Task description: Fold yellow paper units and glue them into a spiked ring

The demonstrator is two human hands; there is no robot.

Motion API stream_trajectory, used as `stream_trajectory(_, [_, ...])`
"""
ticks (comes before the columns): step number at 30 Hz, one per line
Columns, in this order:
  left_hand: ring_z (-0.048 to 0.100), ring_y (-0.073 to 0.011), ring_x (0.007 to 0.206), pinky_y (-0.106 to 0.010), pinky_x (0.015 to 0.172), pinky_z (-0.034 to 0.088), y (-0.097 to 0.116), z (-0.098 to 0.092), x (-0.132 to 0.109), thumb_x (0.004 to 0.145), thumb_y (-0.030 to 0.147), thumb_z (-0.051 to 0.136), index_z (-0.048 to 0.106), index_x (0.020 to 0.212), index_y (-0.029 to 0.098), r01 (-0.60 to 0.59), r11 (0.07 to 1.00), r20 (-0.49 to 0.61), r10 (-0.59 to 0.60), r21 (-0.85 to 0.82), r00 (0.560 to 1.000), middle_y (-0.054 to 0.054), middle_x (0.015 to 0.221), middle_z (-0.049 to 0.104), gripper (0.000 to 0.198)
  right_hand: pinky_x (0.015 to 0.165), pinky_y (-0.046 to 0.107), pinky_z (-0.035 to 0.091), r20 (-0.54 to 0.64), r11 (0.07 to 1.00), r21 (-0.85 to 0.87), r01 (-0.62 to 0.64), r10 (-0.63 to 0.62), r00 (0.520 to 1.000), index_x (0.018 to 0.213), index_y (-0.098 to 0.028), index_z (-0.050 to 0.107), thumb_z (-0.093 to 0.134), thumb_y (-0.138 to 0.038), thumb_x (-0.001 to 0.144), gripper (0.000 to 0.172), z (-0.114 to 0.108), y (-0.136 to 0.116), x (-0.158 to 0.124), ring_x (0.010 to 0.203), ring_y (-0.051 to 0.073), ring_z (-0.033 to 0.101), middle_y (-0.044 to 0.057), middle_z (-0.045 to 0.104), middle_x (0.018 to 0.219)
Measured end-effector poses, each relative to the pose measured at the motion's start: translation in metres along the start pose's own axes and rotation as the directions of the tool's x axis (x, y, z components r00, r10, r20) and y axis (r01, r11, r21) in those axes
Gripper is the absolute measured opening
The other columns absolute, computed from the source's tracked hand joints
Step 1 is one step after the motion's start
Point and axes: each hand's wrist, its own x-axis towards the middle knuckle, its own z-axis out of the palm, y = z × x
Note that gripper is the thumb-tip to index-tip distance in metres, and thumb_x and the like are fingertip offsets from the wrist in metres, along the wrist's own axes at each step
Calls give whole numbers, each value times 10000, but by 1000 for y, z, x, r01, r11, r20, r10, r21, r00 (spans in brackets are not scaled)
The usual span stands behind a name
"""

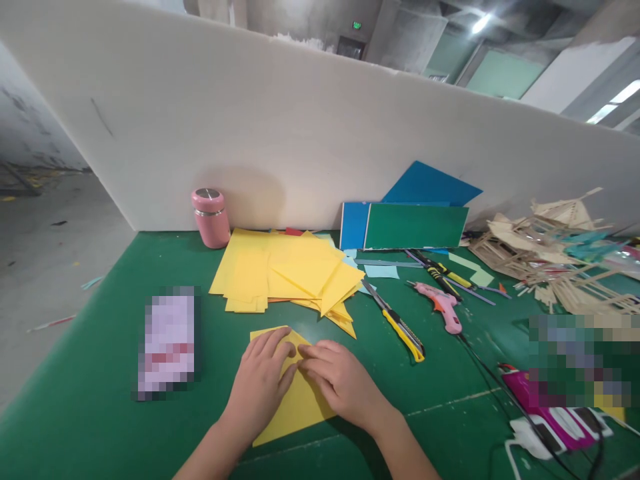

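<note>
A yellow sheet of paper [295,417] lies on the green tabletop in front of me, its upper right edge slanting as if folded over. My left hand [265,373] rests on the sheet's upper left part, fingers curled down near the top edge and thumb on the paper. From the other side, my right hand [343,380] closes its fingers and thumb on the slanted edge, its tips almost meeting my left thumb. The right fingertips partly hide the edge. Just beyond sits a heap of yellow paper pieces [280,267].
To the right lie a yellow utility knife [400,330], a pink glue gun [440,303] with a cord, and a power strip [540,433]. A pink flask [213,220] and a green board [417,227] stand by the white partition [300,120]. Wooden stick models [565,253] crowd the far right.
</note>
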Motion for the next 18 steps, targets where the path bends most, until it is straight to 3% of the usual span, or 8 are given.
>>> stream_trajectory(9, [587,-267,1091,-441,896,491,-1,2,0,868,211,488,536,884,224,-8,999,-20,8,42,1000,-93,1183,623,52,773,388,492,97,982,-182,-48,67,993,1000,-160,571,400,-73,894,219,9,1,17,898,233,549,116,550,1319])
stream_trajectory(13, [589,-277,1093,-454,897,492,-1,2,-1,875,226,482,547,896,215,-17,997,-15,18,71,1000,-109,1192,623,69,748,379,486,89,982,-174,-72,89,992,1024,-152,577,410,-54,867,248,11,0,20,870,233,539,108,570,1300])
stream_trajectory(18, [579,-279,1106,-451,888,495,0,1,-1,861,193,492,553,869,221,-26,997,-2,27,75,1000,-110,1218,609,67,736,366,486,7,989,-101,-112,114,994,921,-176,578,379,-39,880,245,5,2,-1,853,220,527,86,629,1214])
